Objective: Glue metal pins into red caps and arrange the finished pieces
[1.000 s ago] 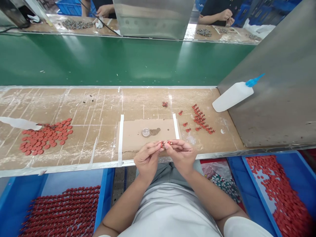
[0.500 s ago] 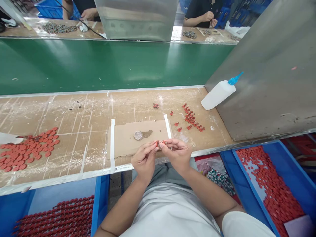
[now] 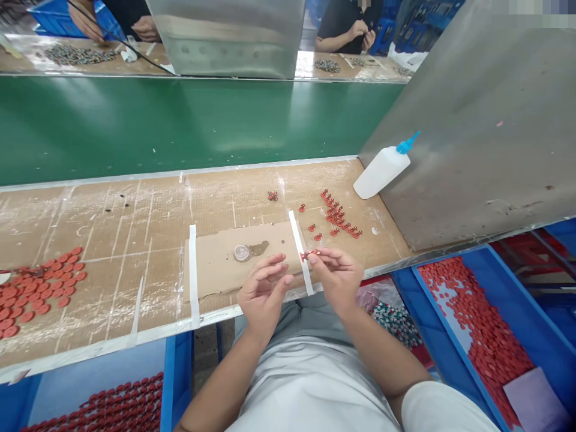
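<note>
- Left hand: fingers loosely spread.
- Right hand: pinches 1 small red piece near the right end of 1 cardboard sheet.
- 2 white tape strips on that sheet; 1 round dish between them.
- 3 red parts beside a crowded cluster, uncountable.
- 1 white bottle.
- 2 co-workers beyond.

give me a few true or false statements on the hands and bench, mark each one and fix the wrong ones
1. The right hand holds a small red part. True.
2. Both hands are closed on parts. False: the left hand is open, with no part visible in it.
3. Loose red discs lie on the bench. True.
4. The bottle's tip is yellow. False: the white bottle has a blue tip.
</note>
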The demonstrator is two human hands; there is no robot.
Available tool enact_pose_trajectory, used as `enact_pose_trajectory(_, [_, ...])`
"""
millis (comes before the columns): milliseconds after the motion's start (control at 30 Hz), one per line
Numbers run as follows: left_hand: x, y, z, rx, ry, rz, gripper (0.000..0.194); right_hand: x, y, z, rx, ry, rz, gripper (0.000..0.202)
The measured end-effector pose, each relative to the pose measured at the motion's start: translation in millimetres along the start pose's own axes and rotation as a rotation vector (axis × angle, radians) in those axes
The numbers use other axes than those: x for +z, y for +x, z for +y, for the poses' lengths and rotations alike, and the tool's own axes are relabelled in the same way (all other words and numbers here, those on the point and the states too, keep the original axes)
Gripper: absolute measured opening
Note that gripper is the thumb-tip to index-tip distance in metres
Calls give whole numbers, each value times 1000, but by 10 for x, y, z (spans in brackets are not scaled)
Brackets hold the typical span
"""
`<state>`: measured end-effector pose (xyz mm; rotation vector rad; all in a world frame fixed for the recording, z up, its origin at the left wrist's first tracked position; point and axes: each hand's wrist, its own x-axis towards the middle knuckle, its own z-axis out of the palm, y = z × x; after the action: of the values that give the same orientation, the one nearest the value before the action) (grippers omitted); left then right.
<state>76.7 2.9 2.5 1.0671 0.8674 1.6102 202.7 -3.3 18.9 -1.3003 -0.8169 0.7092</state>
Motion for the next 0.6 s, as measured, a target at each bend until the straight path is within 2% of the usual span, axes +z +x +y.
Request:
enact_pose_trajectory(100, [-66, -2, 5, 19, 53, 19, 16, -275, 182, 96, -250, -330, 114, 16])
enact_pose_trajectory(167, [-117, -6, -26, 16, 84, 36, 13, -477, 324, 210, -383, -598, 99, 15])
enact_pose_trajectory(267, [-179, -24, -109, -11, 135, 50, 11, -705, 501, 412, -457, -860, 74, 17])
enact_pose_trajectory(333, [-204, -42, -163, -26, 164, 50, 12, -773, 572, 529, -454, -926, 70, 21])
enact_pose_trajectory(433, [-224, -61, -214, -29, 200, 36, 12, -769, 619, 637, -425, -924, 48, 23])
enact_pose_trajectory(600, [-248, -54, -238, -14, 247, 41, 11, -709, 617, 655, -424, -915, 46, 22])
